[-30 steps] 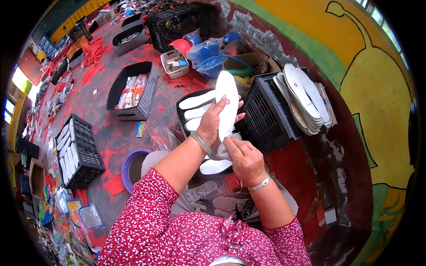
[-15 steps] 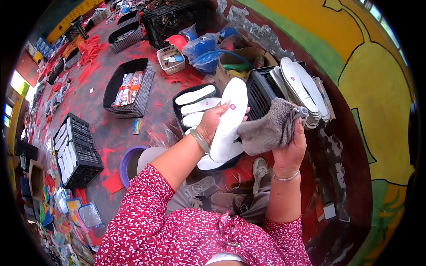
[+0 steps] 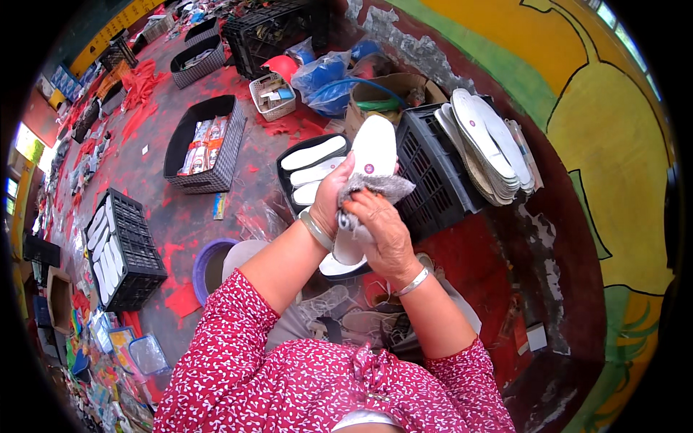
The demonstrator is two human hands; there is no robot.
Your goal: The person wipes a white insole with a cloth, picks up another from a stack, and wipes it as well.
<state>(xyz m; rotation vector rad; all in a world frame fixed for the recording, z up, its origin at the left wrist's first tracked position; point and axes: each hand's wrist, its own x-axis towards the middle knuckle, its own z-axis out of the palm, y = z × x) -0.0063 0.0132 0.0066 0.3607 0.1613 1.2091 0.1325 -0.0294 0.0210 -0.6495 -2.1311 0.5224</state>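
A white insole (image 3: 375, 141) with a small round pink mark stands tilted up in front of me, gripped along its left edge by my left hand (image 3: 330, 198). My right hand (image 3: 388, 238) presses a bunched grey fluffy cloth (image 3: 392, 188) against the insole's face, covering its middle. Below and behind them, a dark tray (image 3: 283, 177) holds several more white insoles (image 3: 315, 154), partly hidden by my hands. To the right, a stack of white insoles (image 3: 480, 137) leans on top of a black plastic crate (image 3: 434, 179).
A purple bucket (image 3: 201, 278) stands by my left knee. Farther left are a black crate of insoles (image 3: 141, 256) and a grey woven basket (image 3: 227, 148) with packets. A white basket (image 3: 273, 108), bagged blue items (image 3: 328, 79) and a cardboard box (image 3: 361, 119) sit ahead. A painted wall (image 3: 613, 159) bounds the right.
My right hand has brought the grey cloth leftward from beside the insole onto its face, bunching it there. My left hand keeps its hold, and the insole has shifted slightly left.
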